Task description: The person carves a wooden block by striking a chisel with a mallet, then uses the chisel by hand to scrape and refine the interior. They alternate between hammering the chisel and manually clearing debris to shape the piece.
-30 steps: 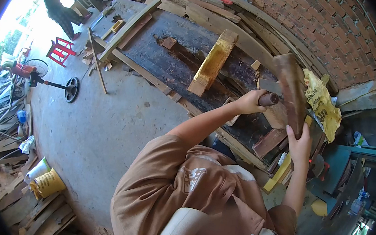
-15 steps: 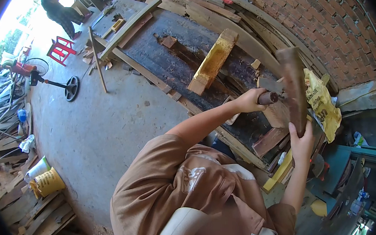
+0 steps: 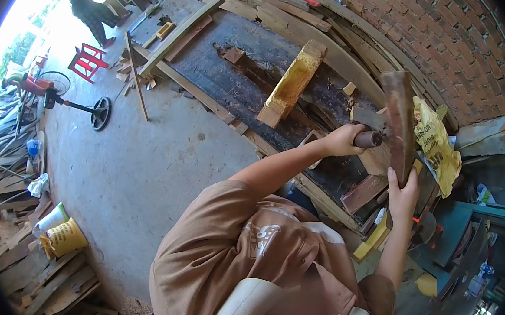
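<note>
My left hand (image 3: pixel 346 141) is closed around a dark round wooden handle (image 3: pixel 368 139), whose butt end faces the camera; its far end is hidden behind the board. To the right, my right hand (image 3: pixel 402 195) grips the lower end of a long brown board (image 3: pixel 397 117), held upright above the bench. A pale wood block (image 3: pixel 375 159) lies under and between the hands. Left of them, a yellowish wood beam (image 3: pixel 293 83) rests across the dark workbench (image 3: pixel 218 75).
A yellow sack (image 3: pixel 436 142) lies right of the board. Planks (image 3: pixel 303 10) line the brick wall. A red stool (image 3: pixel 89 63) and a person (image 3: pixel 88 5) are at the upper left. Scrap wood (image 3: pixel 58 284) is piled lower left, beside a yellow bag (image 3: pixel 64 239).
The board has shifted slightly right and looks sharper. My left hand with the handle has moved a little right. The person at the upper left has an arm stretched out further.
</note>
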`<state>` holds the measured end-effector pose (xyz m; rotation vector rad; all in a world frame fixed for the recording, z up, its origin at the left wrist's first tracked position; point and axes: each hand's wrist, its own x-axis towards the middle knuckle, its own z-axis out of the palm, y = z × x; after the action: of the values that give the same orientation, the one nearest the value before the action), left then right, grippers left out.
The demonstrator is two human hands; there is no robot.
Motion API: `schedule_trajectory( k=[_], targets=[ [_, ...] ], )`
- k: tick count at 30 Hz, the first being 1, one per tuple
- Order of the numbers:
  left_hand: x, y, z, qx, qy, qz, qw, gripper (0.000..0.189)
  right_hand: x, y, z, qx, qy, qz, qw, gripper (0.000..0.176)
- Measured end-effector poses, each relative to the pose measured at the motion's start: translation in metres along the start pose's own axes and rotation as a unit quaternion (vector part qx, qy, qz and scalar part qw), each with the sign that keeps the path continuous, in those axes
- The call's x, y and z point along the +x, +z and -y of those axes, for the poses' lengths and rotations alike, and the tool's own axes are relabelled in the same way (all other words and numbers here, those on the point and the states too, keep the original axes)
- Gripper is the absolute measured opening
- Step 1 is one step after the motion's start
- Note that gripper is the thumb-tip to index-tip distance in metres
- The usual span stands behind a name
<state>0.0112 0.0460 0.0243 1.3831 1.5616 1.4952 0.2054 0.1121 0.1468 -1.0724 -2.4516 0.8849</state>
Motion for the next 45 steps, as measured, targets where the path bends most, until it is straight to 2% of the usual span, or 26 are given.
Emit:
schedule_trajectory(
  k=[1, 3, 5, 6, 11, 13, 14, 19, 26, 32, 36, 38, 41, 45],
  targets=[
    [0.000, 0.000, -0.001, 0.001, 0.000, -0.002, 1.000, 0.038, 0.002, 0.000, -0.005, 0.019, -0.002, -0.032, 0.999, 0.045],
    [0.000, -0.001, -0.002, 0.014, -0.006, -0.002, 1.000, 0.040, 0.012, 0.000, -0.009, 0.024, 0.019, -0.037, 0.999, 0.049],
    [-0.001, -0.001, -0.004, 0.015, -0.001, -0.004, 1.000, 0.041, 0.027, 0.002, -0.017, -0.038, 0.038, -0.041, 0.998, 0.050],
    [-0.001, -0.002, -0.004, 0.014, 0.004, -0.007, 1.000, 0.043, 0.033, 0.005, -0.019, -0.117, 0.001, -0.081, 0.990, 0.050],
    [-0.002, -0.004, -0.001, 0.007, -0.002, -0.001, 1.000, 0.049, 0.068, 0.019, -0.072, -0.249, 0.012, -0.028, 0.968, 0.045],
    [-0.003, -0.006, -0.001, 0.019, -0.004, 0.000, 1.000, 0.045, 0.074, 0.025, -0.091, -0.300, -0.045, -0.052, 0.952, 0.043],
    [-0.003, -0.006, -0.001, 0.015, 0.003, -0.004, 1.000, 0.044, 0.076, 0.024, -0.094, -0.309, -0.037, -0.023, 0.950, 0.041],
    [-0.002, -0.007, 0.005, 0.009, -0.021, 0.005, 1.000, 0.042, 0.083, 0.030, -0.115, -0.277, -0.060, -0.071, 0.956, 0.040],
    [-0.003, -0.007, 0.004, -0.009, -0.023, 0.006, 1.000, 0.046, 0.090, 0.027, -0.126, -0.238, -0.014, -0.025, 0.971, 0.059],
    [-0.003, -0.008, 0.001, -0.005, -0.041, 0.008, 0.999, 0.046, 0.093, 0.026, -0.104, -0.250, -0.026, -0.036, 0.967, 0.058],
    [-0.005, -0.009, -0.003, -0.013, -0.033, 0.001, 0.999, 0.045, 0.101, 0.030, -0.113, -0.275, -0.029, -0.017, 0.961, 0.055],
    [-0.005, -0.009, -0.002, -0.024, -0.034, -0.005, 0.999, 0.042, 0.104, 0.037, -0.124, -0.283, -0.094, -0.067, 0.952, 0.051],
    [-0.004, -0.009, -0.001, -0.028, -0.035, -0.004, 0.999, 0.039, 0.109, 0.043, -0.100, -0.306, -0.093, -0.063, 0.946, 0.048],
    [-0.001, -0.007, 0.004, -0.014, -0.029, 0.000, 0.999, 0.039, 0.115, 0.058, -0.077, -0.311, -0.044, -0.005, 0.949, 0.050]
  ],
)
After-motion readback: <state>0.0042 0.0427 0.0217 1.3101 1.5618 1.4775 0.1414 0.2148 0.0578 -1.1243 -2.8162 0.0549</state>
